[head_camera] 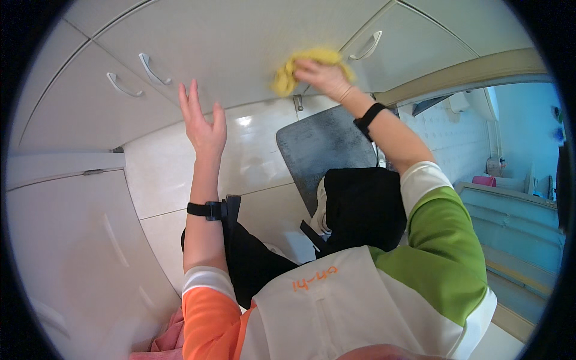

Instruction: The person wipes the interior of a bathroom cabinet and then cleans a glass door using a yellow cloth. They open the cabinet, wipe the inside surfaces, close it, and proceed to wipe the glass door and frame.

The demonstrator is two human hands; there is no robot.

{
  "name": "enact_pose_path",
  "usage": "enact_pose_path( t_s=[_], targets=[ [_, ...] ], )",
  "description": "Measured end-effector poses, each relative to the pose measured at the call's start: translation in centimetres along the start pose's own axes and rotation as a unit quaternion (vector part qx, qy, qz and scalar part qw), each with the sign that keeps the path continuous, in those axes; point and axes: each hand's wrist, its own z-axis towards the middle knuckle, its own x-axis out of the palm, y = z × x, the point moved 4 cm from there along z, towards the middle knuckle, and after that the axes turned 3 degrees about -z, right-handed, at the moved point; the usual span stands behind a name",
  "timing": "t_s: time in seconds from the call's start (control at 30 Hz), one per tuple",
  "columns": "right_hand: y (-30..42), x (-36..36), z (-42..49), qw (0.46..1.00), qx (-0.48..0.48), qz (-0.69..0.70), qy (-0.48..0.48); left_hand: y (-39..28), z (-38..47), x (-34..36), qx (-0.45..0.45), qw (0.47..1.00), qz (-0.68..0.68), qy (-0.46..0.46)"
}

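Note:
My right hand [323,80] presses a yellow cloth [284,80] against the lower part of a pale cabinet door [243,40]; hand and cloth are slightly blurred. Just right of the cloth is the curved handle [369,46] of the neighbouring door. My left hand [204,121] is raised with its fingers apart and holds nothing. It is near the cabinet front, to the right of two curved metal handles [153,69]. Whether its fingertips touch the door cannot be told.
A grey mat [328,139] lies on the pale tiled floor [252,166] by my foot. A door frame [468,67] and a blue-lit room with a pink container [484,181] are on the right. A white door [85,243] stands at left, with pink fabric [168,337] below.

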Motion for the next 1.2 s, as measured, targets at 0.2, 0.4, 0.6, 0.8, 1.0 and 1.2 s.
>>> enact_pose_path(
  t_s=[0.2, 0.4, 0.6, 0.8, 1.0, 1.2],
  targets=[
    [0.9, 6.2, -4.1, 0.952, -0.051, -0.057, 0.296, 1.1, -0.5, -0.1, 0.024, 0.995, 0.079, 0.051],
    [-1.6, -8.7, 3.2, 0.979, 0.077, -0.045, -0.185, 1.2, 0.5, 0.4, 0.048, 0.997, 0.055, -0.010],
    [1.3, -12.5, 11.0, 0.939, 0.116, -0.072, -0.315, 1.9, 1.4, 1.5, 0.050, 0.995, 0.082, -0.003],
    [3.5, -9.2, 15.8, 0.979, -0.074, -0.116, -0.150, 2.5, 1.1, 1.5, 0.031, 0.995, 0.096, 0.000],
    [-3.3, -16.9, 7.8, 0.921, 0.107, -0.128, -0.352, 2.1, 1.2, 1.2, 0.073, 0.991, 0.104, -0.033],
    [0.0, -12.1, 12.3, 0.925, 0.116, -0.152, -0.328, 2.1, 1.4, 0.8, 0.049, 0.995, 0.084, -0.028]
  ],
)
